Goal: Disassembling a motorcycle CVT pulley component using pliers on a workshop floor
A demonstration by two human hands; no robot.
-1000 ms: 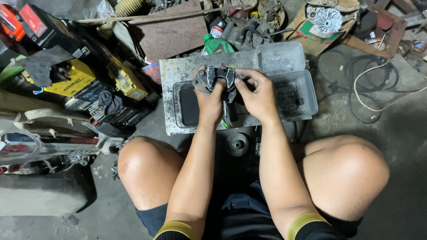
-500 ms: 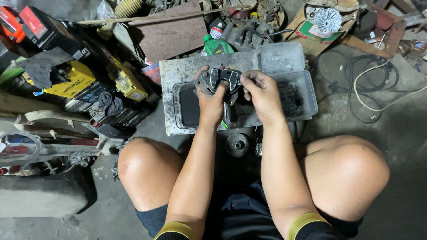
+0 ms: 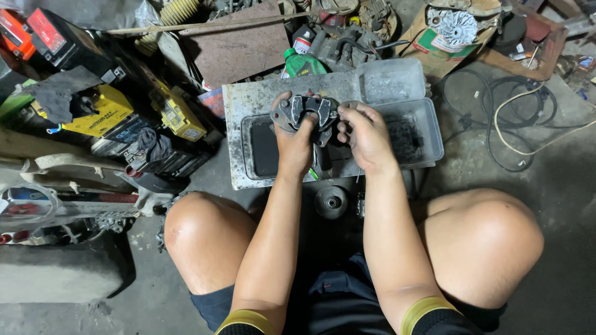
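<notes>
I sit on the floor with both knees spread. My left hand [image 3: 295,141] and my right hand [image 3: 366,133] together hold a dark grey metal clutch assembly [image 3: 308,111] with curved shoes, raised above a grimy grey metal slab [image 3: 248,102]. The left hand grips its left side from below. The right hand's fingers pinch its right edge. Under the hands a black shaft-like piece [image 3: 323,158] points down, partly hidden. A round black metal hub [image 3: 331,201] lies on the floor between my knees.
A clear plastic tub [image 3: 425,133] with dark grit sits on the slab's right, a black tray [image 3: 264,149] on its left. Batteries and yellow boxes [image 3: 102,111] crowd the left. Cables [image 3: 503,118] coil at right. Engine parts and a green bottle [image 3: 301,62] lie behind.
The clutch assembly has turned slightly in my hands and my right fingers have shifted along its right edge. Arms and knees stay where they were.
</notes>
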